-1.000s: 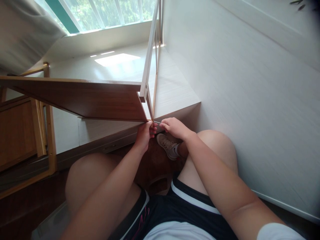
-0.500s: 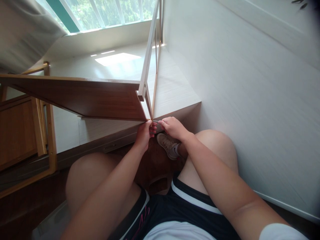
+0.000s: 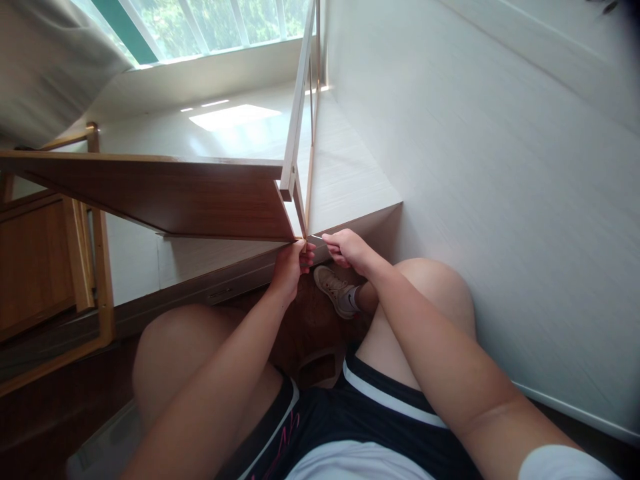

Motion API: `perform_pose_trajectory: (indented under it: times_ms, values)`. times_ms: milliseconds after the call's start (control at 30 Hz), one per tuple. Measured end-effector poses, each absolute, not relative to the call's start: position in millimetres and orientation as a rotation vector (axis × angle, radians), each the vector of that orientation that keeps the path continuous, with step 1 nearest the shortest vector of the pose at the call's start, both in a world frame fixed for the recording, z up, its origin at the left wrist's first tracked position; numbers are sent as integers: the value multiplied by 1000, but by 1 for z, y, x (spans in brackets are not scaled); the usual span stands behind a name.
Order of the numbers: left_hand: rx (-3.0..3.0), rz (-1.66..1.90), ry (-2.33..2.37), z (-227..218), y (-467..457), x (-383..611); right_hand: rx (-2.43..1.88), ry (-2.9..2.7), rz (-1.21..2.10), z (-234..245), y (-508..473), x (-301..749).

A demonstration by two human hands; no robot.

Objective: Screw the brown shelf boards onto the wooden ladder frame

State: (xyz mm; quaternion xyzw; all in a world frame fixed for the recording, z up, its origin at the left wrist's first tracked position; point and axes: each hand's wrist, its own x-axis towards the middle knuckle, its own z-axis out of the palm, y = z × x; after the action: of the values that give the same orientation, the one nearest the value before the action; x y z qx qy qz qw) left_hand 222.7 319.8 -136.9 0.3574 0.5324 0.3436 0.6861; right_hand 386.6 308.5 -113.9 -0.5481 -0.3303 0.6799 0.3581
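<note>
At the near edge of the counter, my left hand pinches the wooden frame low down, where it already meets the brown panel; my right hand grasps a thin metal tool, tip just beside that joint, which I judge unfinished.

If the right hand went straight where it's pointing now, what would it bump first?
Probably the wooden corner by the left hand, with the tip of the thin tool in the right hand touching first. Depth is unclear, so it might meet the left fingers instead.
</note>
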Motion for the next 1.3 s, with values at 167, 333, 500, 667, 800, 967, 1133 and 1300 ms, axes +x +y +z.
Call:
perform_pose_trajectory:
  times_ms: [167,333,500,667,800,967,1133,1300]
  values:
    - [821,772,1187,-136,320,223,-1497,-1170,1589,-121,310,385]
    - [829,783,1192,-134,319,223,-1635,-1532,1323,-125,309,391]
    - [823,775,1190,-134,319,223,-1693,-1726,1195,-120,308,394]
    - [817,772,1193,-134,320,223,-1849,-1875,927,-115,306,394]
    - [820,772,1181,-135,320,223,-1956,-1932,771,-114,305,392]
    - [824,776,1177,-137,319,223,-1923,-1893,782,-115,305,389]
    - [827,779,1171,-139,319,222,-1767,-1684,1027,-123,306,386]
    - [834,777,1177,-138,320,221,-1615,-1300,1439,-126,305,381]
